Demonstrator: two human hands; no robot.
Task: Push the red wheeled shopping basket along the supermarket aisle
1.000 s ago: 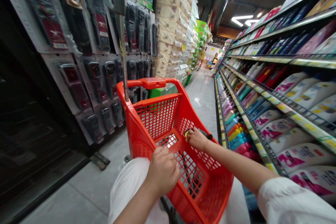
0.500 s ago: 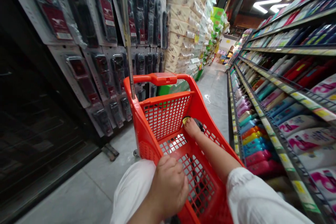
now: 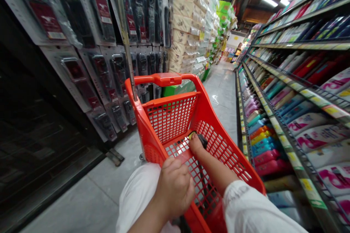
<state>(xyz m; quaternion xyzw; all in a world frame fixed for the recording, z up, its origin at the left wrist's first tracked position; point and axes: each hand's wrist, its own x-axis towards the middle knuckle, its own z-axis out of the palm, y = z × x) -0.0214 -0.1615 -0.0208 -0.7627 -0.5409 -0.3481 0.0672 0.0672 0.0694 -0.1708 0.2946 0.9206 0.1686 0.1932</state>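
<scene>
A red plastic shopping basket cart (image 3: 205, 102) with gridded walls stands tilted in front of me. My left hand (image 3: 176, 185) is closed in a fist over its near left rim; the fingers' undersides are hidden. Inside the basket, my right hand (image 3: 196, 145) reaches low, near the far right corner. It is closed on a small black item with a yellow face (image 3: 192, 135). A dark part (image 3: 202, 140) shows on the far side of that hand, and I cannot make out its exact kind.
On the left, packaged belts (image 3: 101, 69) hang in rows beside a metal pole (image 3: 125, 36) rising from the cart's corner. Stacked tissue packs (image 3: 183, 25) stand behind. Shelves of bottles (image 3: 303, 116) line the right, along a grey tiled aisle (image 3: 221, 83).
My right hand has moved lower and nearer to me inside the basket, with the black item. The left fist stays on the rim. The view has shifted slightly.
</scene>
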